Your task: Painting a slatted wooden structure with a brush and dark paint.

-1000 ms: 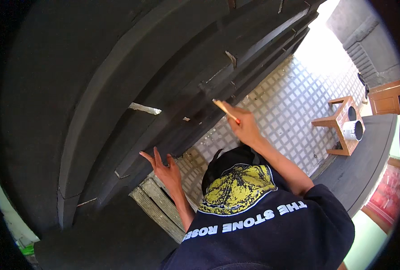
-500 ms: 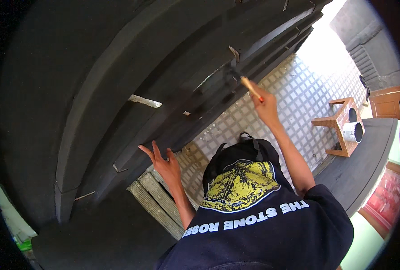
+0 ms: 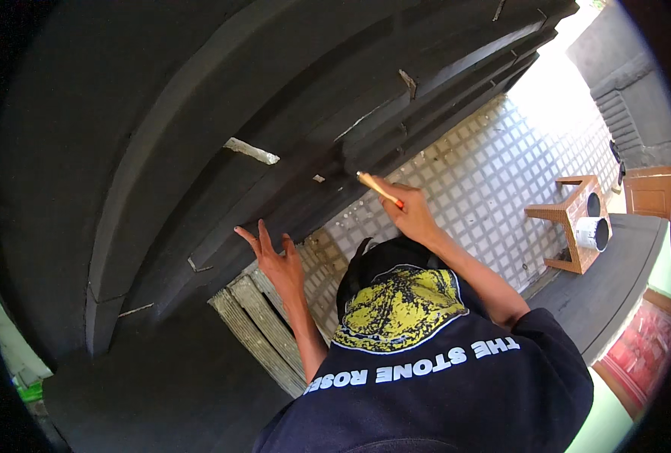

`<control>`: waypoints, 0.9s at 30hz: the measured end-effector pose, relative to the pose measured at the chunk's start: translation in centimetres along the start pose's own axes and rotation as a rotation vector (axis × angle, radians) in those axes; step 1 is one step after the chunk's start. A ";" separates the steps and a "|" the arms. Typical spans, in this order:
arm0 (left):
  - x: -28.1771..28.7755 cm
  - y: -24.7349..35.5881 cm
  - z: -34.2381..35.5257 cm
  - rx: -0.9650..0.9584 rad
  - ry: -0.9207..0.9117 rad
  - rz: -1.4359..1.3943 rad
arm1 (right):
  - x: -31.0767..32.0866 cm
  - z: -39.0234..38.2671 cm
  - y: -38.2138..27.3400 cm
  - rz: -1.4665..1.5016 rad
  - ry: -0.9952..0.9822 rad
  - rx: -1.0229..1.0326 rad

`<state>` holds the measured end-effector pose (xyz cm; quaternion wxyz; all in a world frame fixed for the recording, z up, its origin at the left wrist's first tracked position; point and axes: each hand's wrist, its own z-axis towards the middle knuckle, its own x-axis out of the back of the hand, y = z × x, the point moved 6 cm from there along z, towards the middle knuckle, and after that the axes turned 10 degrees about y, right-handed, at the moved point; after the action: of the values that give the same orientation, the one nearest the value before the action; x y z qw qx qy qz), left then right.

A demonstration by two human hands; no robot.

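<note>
My right hand (image 3: 413, 217) is closed round the pale wooden handle of a paintbrush (image 3: 378, 188), which has a red end. The dark bristles are hard to tell apart from the black, stepped panel (image 3: 290, 98) they point at; I cannot tell if they touch it. My left hand (image 3: 281, 268) holds nothing, its fingers spread and their tips by the panel's lower edge. Pale patches break the black surface, among them a long strip (image 3: 251, 150) and a small spot (image 3: 319, 179).
Wooden slats (image 3: 254, 325) lie left of my left forearm. To the right, a brown woven-pattern stool (image 3: 575, 253) holds a white paint pot (image 3: 591, 233) with dark contents. Behind it is a curved grey ledge (image 3: 615, 272). Tiled floor (image 3: 471, 174) stretches beyond my hands.
My right hand has drawn the paintbrush down and left along the panel, nearer to my left hand. The left hand stays spread in nearly the same place. The view has shifted slightly.
</note>
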<state>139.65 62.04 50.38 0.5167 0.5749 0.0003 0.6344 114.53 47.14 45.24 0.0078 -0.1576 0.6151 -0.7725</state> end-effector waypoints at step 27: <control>0.0 -0.3 -0.2 0.010 0.011 -0.017 | 3.6 0.3 1.9 0.005 0.048 -0.198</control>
<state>139.70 62.30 50.19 0.5192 0.5741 0.0110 0.6330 110.83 45.69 44.27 -0.0207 -0.1376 0.6889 -0.7113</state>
